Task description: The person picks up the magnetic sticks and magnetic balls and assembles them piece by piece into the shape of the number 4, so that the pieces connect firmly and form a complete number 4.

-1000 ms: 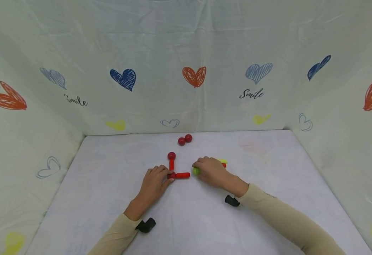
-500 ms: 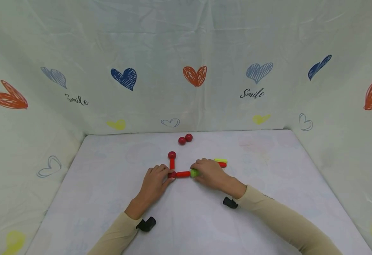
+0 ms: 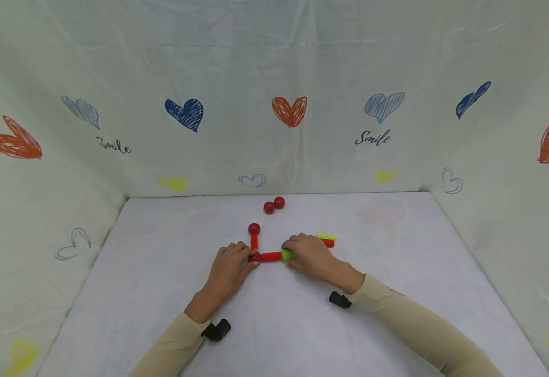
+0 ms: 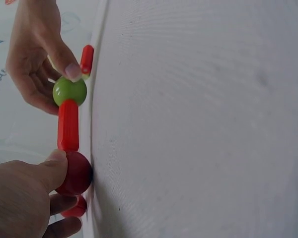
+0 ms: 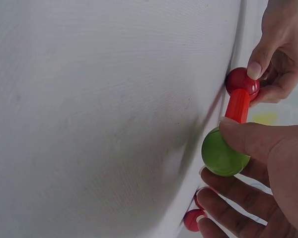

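My left hand (image 3: pixel 229 267) pinches a red ball (image 4: pixel 76 173) at the corner of an L-shaped piece on the table. From that ball one red rod (image 3: pixel 254 241) runs away from me to another red ball (image 3: pixel 254 228). A second red rod (image 3: pixel 270 256) points right and meets a green ball (image 4: pixel 69 92). The thumb and fingers of my right hand (image 3: pixel 311 256) hold this green ball, partly covering it in the head view. In the right wrist view the red rod lies in line between the two held balls.
Two loose red balls (image 3: pixel 269 207) sit side by side near the table's back edge. A yellow rod (image 3: pixel 326 236) and a red rod (image 3: pixel 329 243) lie just beyond my right hand. A patterned sheet with hearts (image 3: pixel 289 111) stands behind the table.
My right hand has moved slightly left with the green ball, closing the gap to the end of the red rod. The left hand has stayed on its red ball.
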